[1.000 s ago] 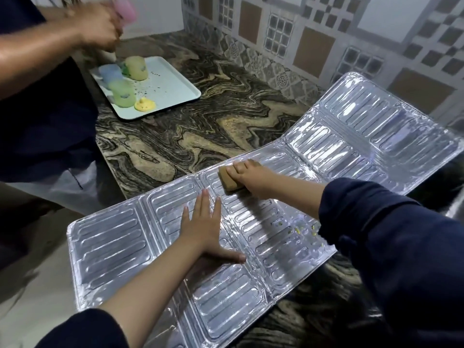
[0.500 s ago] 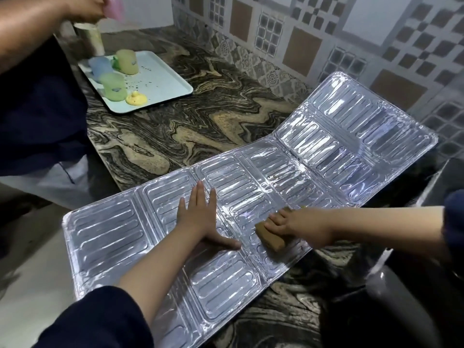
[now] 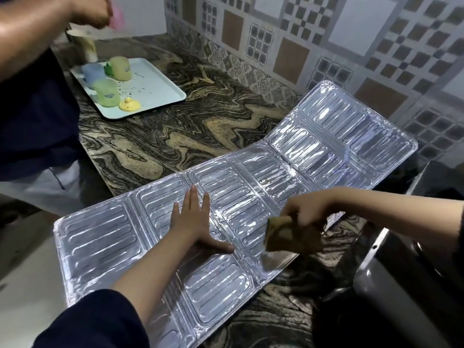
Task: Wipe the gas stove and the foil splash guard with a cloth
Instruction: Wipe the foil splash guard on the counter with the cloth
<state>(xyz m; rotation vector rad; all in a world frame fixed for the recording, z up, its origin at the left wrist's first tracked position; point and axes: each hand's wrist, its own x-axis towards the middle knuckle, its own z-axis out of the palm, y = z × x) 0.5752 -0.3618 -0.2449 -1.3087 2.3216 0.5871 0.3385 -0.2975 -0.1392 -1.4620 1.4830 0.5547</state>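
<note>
The ribbed foil splash guard (image 3: 105, 237) lies unfolded across the marbled counter, its far right panel bent up toward the tiled wall. My left hand (image 3: 193, 222) presses flat on its middle panel, fingers spread. My right hand (image 3: 305, 209) pinches a brown cloth (image 3: 288, 234) and holds it lifted just above the guard's near right edge. The gas stove (image 3: 411, 285) shows only as a dark body with a steel rim at the lower right.
Another person in dark clothes stands at the left, a hand (image 3: 88, 10) holding something pink. A pale blue tray (image 3: 160, 92) at the back left carries three coloured cups and a yellow blob. A patterned counter (image 3: 155, 146) stretches between tray and guard.
My right hand swept the cloth from the guard's far side to its near edge, then lifted it off the foil. My left hand stayed put.
</note>
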